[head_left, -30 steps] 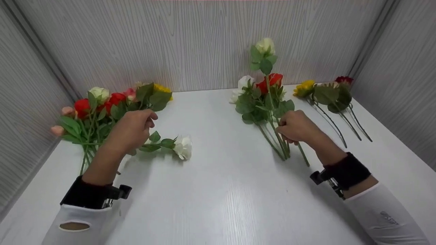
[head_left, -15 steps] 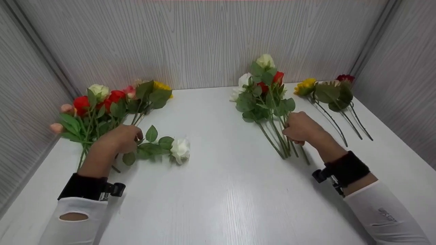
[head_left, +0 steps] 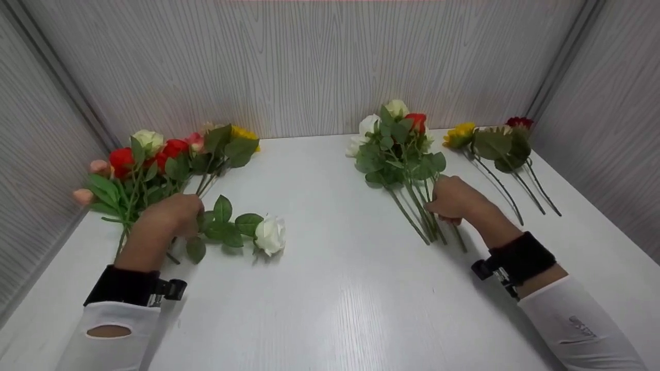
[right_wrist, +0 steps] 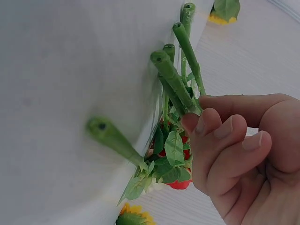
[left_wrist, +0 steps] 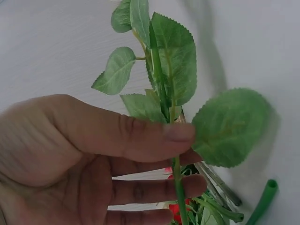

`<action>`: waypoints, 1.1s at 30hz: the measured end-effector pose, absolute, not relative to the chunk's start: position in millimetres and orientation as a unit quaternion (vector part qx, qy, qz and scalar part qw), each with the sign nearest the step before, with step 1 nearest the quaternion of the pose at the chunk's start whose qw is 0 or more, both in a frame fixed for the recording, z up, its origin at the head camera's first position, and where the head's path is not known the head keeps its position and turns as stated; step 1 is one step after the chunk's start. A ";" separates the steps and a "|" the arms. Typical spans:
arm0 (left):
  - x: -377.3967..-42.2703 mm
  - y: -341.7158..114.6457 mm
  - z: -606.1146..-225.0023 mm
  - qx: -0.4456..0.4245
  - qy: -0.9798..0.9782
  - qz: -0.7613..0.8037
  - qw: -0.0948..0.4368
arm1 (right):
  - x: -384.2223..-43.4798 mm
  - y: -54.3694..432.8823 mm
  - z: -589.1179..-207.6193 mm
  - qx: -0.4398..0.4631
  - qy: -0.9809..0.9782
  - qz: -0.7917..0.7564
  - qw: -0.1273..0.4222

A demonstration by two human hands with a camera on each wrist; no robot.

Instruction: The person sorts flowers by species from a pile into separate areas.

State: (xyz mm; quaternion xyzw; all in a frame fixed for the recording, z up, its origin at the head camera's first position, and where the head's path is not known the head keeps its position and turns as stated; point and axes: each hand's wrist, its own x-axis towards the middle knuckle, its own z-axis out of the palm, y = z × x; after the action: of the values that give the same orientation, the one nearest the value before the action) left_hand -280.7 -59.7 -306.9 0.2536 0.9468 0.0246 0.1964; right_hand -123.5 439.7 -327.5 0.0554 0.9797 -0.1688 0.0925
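My left hand [head_left: 175, 214] pinches the stem of a white rose [head_left: 270, 235] between thumb and fingers. In the left wrist view the thumb lies across the green stem [left_wrist: 179, 187], with serrated leaves [left_wrist: 173, 61] above it. The rose head points right, low over the table. My right hand [head_left: 452, 200] pinches a stem at the right side of a flower bunch. A cream rose [head_left: 397, 108] tops that bunch, above a red rose [head_left: 416, 122] and white roses [head_left: 369, 124]. In the right wrist view several cut stem ends [right_wrist: 171, 75] stick out past the fingertips.
A mixed pile with red roses [head_left: 122, 162], a cream rose [head_left: 148, 141] and a sunflower [head_left: 243, 133] lies at left. At far right lie a sunflower [head_left: 459, 135] and a dark red flower [head_left: 520, 122]. A grey wood-grain panel [head_left: 309, 67] closes off the white table's [head_left: 309, 299] back.
My left hand has come down, taken the white rose's stem and drawn it slightly toward the front. The cream rose, raised before in my right hand, has lowered onto the right bunch.
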 end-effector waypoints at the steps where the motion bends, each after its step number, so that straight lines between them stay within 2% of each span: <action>1: -280.9 -59.4 -307.0 0.252 0.949 0.027 0.190 | -123.2 439.2 -327.8 0.056 0.979 -0.173 0.092; 9: -278.4 -52.7 -301.0 0.261 0.954 0.060 0.135 | -120.6 434.5 -325.4 0.047 0.982 -0.167 0.078; 16: -269.7 -43.8 -292.7 0.258 0.952 0.122 0.108 | -119.0 428.5 -320.5 0.049 0.980 -0.182 0.062; 33: -265.1 -30.3 -295.4 0.258 0.874 0.408 0.055 | -113.8 391.3 -309.3 0.014 0.965 -0.259 0.019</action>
State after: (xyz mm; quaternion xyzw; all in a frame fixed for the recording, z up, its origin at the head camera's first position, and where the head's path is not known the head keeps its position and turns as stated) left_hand -265.1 -30.3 -295.4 0.2577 0.8739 0.4085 0.0554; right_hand -113.8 391.3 -309.3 0.0143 0.9655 -0.2593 0.0195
